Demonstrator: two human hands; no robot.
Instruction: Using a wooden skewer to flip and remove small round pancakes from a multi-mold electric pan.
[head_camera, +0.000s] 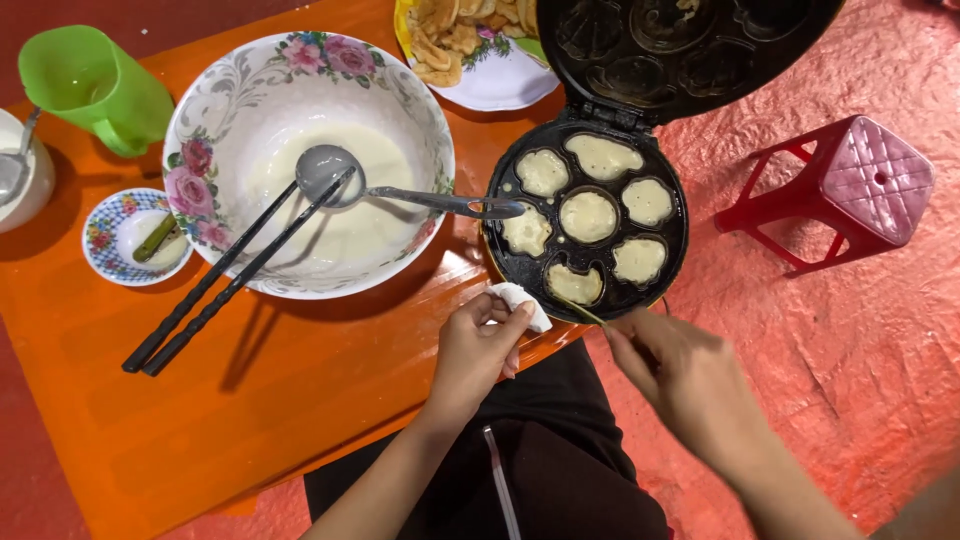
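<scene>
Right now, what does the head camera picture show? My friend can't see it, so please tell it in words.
A person's right hand pokes a thin stick at batter cakes in an open black cake maker, while the left hand holds a white cloth. Beside it on the orange table sit a flowered bowl of batter with a ladle and black chopsticks.

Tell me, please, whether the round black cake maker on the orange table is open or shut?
Open: the round black cake maker has its lid swung up and back, exposing seven moulds filled with pale batter.
</scene>
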